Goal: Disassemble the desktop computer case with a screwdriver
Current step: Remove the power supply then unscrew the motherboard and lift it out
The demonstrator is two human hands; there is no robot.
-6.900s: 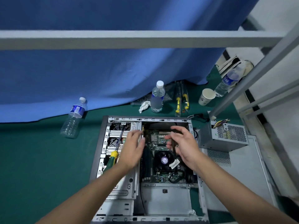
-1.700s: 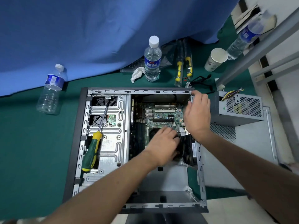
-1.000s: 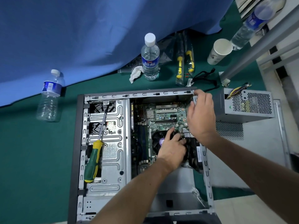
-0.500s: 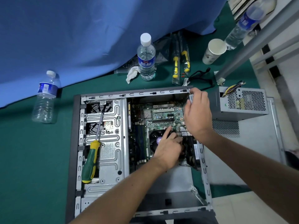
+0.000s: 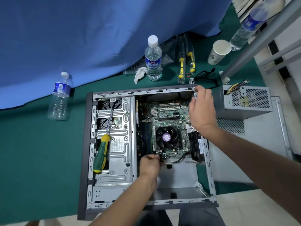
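Green table (image 5: 32, 160) carries computer case (image 5: 84, 160), power supply (image 5: 244, 103), bottles (image 5: 59, 97).

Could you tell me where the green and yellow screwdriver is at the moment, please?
In the head view, the screwdriver lies untouched on the metal drive cage in the left half of the open computer case, left of the motherboard.

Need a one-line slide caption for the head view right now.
Left hand pinches at the green motherboard's near edge, right hand grips the grey metal computer case; green-and-yellow screwdriver lies idle.
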